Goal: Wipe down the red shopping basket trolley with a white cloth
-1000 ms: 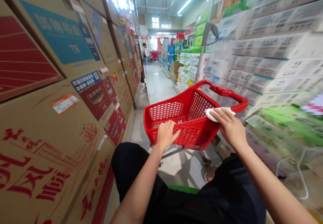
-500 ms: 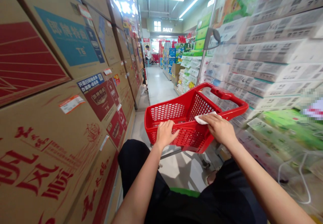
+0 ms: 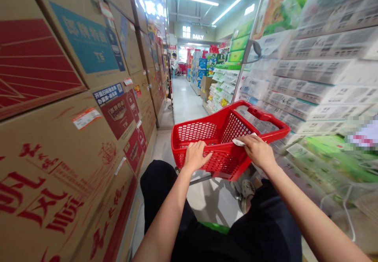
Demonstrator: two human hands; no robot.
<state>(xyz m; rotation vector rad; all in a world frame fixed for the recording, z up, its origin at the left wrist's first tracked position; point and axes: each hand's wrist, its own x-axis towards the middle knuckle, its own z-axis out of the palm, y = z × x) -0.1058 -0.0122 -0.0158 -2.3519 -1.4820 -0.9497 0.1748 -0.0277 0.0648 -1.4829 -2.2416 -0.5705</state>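
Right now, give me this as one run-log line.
left hand: on near rim of red cart | right hand: holds white cloth or tissue at same rim | left of cart: stacked cartons

White cloth (image 3: 238, 142), perhaps folded, partly hidden under the right grip (image 3: 259, 151), nearby wrapped packs (image 3: 313, 71) blurred

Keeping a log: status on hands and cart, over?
Left hand on red cart, near rim. Right hand holding white cloth at same rim. No obstruction seen.
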